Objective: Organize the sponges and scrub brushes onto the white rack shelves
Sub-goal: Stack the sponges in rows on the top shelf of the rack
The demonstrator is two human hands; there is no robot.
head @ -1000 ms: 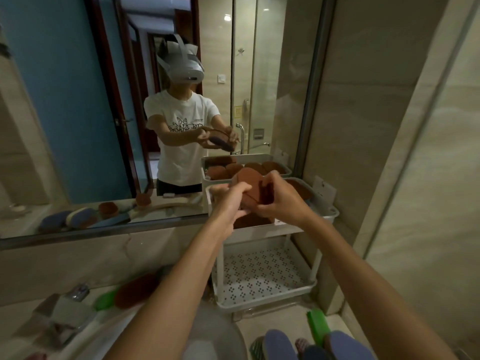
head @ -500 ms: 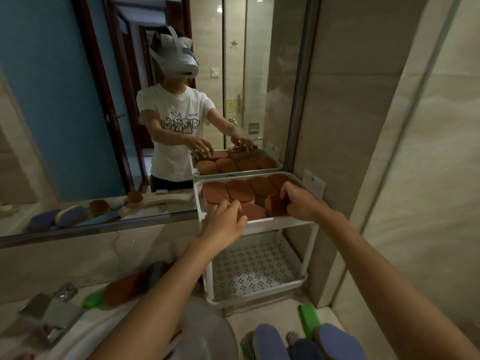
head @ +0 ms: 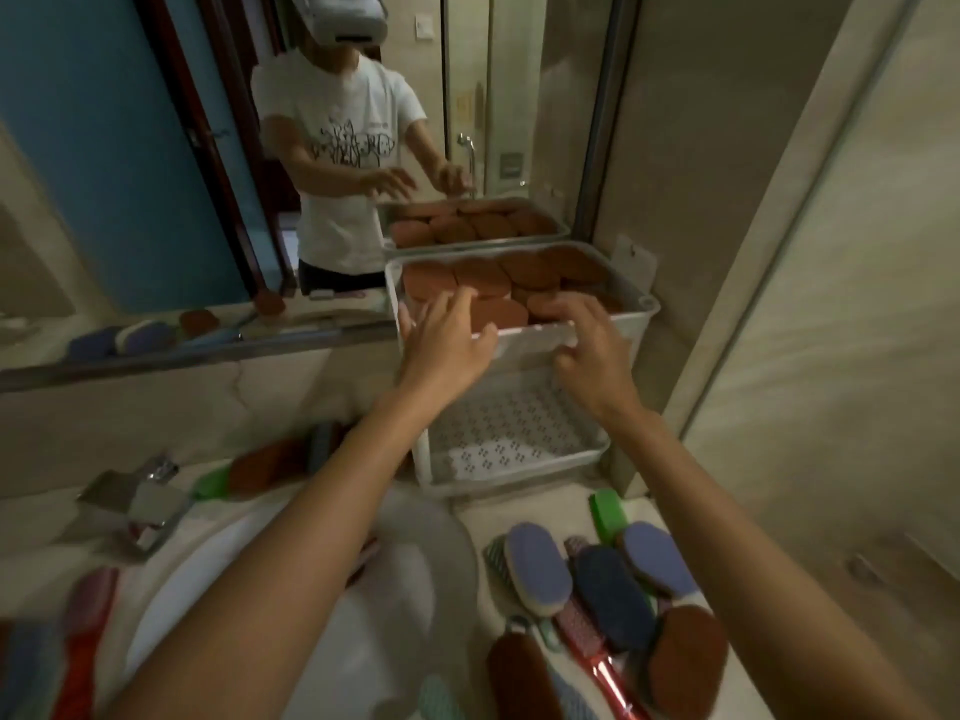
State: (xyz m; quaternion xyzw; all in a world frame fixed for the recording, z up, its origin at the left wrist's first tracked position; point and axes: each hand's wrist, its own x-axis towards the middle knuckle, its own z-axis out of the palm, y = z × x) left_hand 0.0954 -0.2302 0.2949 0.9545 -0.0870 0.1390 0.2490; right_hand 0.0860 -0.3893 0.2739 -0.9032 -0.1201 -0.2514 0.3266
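Observation:
The white rack stands against the mirror in the counter's corner. Its top shelf (head: 640, 310) is packed with several brown oval sponges (head: 483, 279), and its perforated lower shelf (head: 519, 440) holds nothing. My left hand (head: 447, 341) hovers over the top shelf's front left with fingers spread, touching a sponge's edge. My right hand (head: 589, 341) arches over the front rim with loosely bent fingers and holds nothing. A heap on the counter at lower right includes a light blue sponge (head: 537, 569), a dark blue sponge (head: 613, 589), a brown sponge (head: 685, 652) and a green brush (head: 609, 514).
A round white sink basin (head: 218, 574) lies under my left arm, with a chrome faucet (head: 135, 506) to its left. Behind the basin rests a brown sponge (head: 265, 467) beside a green one. A red-handled brush (head: 597, 662) lies in the heap. A tiled wall closes the right side.
My right hand has let go of the brown sponge in the top shelf and both hands have drawn back to its front rim. The camera has tilted down, revealing the counter's heap.

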